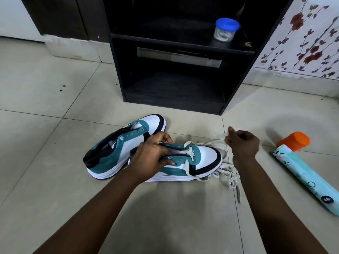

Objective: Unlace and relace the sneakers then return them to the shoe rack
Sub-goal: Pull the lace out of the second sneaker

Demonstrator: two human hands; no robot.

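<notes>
While my left hand (pixel 150 158) clamps the near sneaker (pixel 183 162) by its collar and tongue on the floor tiles (pixel 55 88), my right hand (pixel 242 143) pinches the white lace (pixel 216 142) off past the toe. Lace looks floppy and light, so I'd guess it slides easy but tangles, and there's already a loose pile (pixel 227 175) by the sole. Best grip is probably near the tip. Shoe seems light with a stiff sole, so pinning it near the eyelets works. The other sneaker (pixel 119 143) sits laceless just behind, with the shoe rack (pixel 174 74) beyond.
</notes>
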